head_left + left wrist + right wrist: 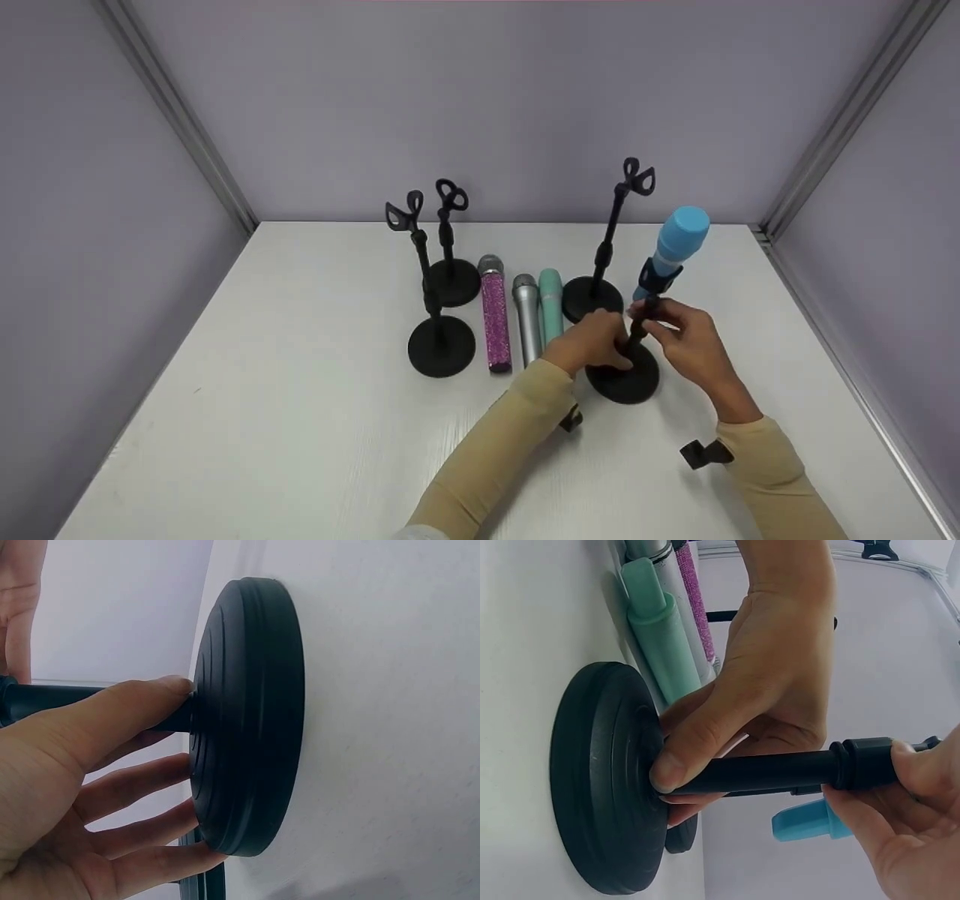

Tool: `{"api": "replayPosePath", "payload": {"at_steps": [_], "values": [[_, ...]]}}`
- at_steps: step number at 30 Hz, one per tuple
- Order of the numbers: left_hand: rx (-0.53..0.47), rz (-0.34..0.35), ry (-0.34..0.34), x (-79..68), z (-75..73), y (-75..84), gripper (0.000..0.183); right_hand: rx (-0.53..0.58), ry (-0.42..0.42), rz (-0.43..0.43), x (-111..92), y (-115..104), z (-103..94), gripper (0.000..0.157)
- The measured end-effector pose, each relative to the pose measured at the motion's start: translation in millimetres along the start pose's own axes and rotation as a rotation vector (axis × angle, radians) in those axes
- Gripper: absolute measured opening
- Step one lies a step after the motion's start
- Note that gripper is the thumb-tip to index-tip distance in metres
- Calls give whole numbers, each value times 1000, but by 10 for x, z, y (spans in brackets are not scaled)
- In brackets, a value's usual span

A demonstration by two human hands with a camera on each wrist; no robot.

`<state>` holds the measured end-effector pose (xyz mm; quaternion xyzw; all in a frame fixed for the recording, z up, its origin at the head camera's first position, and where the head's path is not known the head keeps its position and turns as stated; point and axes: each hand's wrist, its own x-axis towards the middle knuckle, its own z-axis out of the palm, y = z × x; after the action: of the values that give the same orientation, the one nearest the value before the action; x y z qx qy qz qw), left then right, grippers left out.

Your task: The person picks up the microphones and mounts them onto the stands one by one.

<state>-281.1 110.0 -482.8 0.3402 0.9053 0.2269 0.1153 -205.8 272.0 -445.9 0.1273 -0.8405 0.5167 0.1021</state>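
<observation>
A black desktop microphone stand [624, 386] stands at the right with a blue microphone [682, 234] tilted in its clip. My left hand [590, 343] grips the foot of the pole, with thumb and fingers touching the round base [259, 712] in the left wrist view. Higher up, my right hand [694, 346] pinches the pole at its collar [866, 763], just below the clip. To the left of my left hand lie a mint green microphone [551, 300], a silver microphone [527, 315] and a glittery pink microphone [496, 319]; my left forearm covers part of the nearer ends.
Another black stand [591, 298] with a bare clip stands right behind the held one. Two more stands, one nearer [441, 352] and one farther [454, 285], are left of the pink microphone. Grey panels [480, 112] enclose the white table [300, 420] at the back and sides.
</observation>
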Motion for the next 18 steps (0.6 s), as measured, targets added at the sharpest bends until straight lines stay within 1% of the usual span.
{"api": "replayPosePath", "payload": {"at_steps": [4, 6, 10, 13, 16, 18], "values": [[-10, -8, -3, -4, 1, 1, 18, 5, 3, 6, -7, -3, 1, 29], [-14, -19, -3, -10, -2, 5, 18, 4, 17, 11, -13, -14, 6, 30], [-13, -43, -3, -3, -5, 16, 18, -9, 99, 24, -15, -52, 27, 29], [-6, -57, -6, 5, -3, 20, 20, -44, 157, 29, -8, -60, 38, 28], [-1, -64, -7, 5, -2, 20, 21, -60, 184, 25, -2, -63, 47, 25], [2, -65, -6, 1, -3, 21, 20, -47, 197, 18, 1, -63, 58, 23]]}}
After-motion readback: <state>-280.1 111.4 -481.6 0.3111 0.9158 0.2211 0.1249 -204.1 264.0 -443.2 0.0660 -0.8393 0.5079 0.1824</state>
